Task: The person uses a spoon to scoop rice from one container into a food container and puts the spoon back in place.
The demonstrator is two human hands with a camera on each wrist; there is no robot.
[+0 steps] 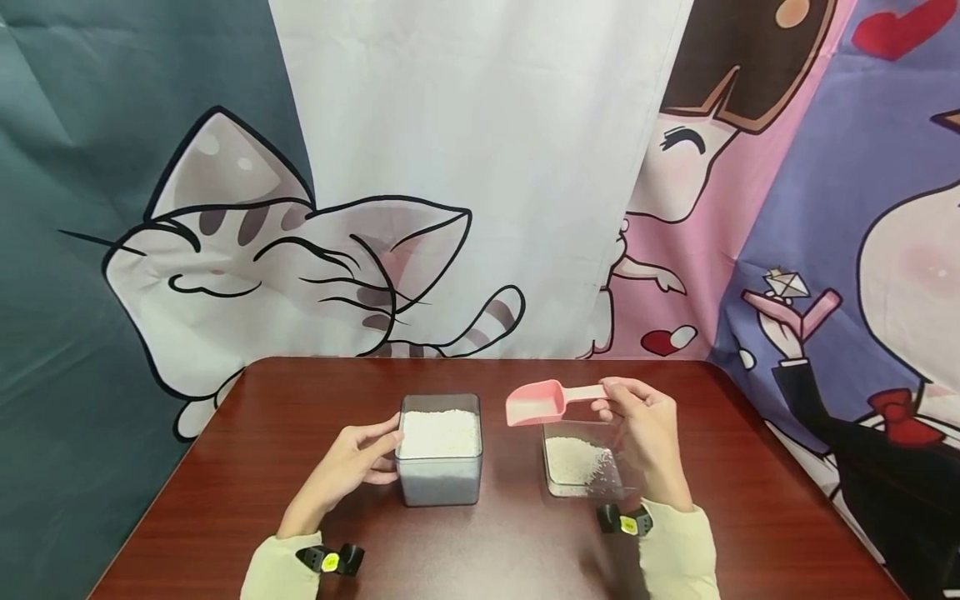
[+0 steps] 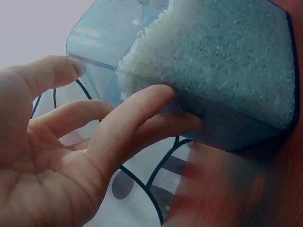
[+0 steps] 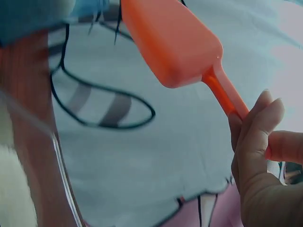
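A deep clear container [image 1: 439,481], filled high with white rice [image 1: 438,433], stands on the table. My left hand [image 1: 351,462] is at its left side, the fingers [image 2: 128,113] spread and touching the outer wall near the rim. A pink scoop [image 1: 536,403] is in my right hand [image 1: 645,417], which pinches the end of its handle [image 3: 225,92] between thumb and fingers. The scoop is held level in the air, its bowl pointing left toward the container. Behind and below the right hand, a shallow clear box [image 1: 551,487] holds a smaller heap of rice [image 1: 577,461].
Both containers stand on a dark red-brown wooden table [image 1: 315,392], with a gap between them. A printed cloth [image 1: 480,125] with a cartoon cat hangs right behind the table's back edge. Each wrist wears a small black camera [image 1: 330,560] on a strap.
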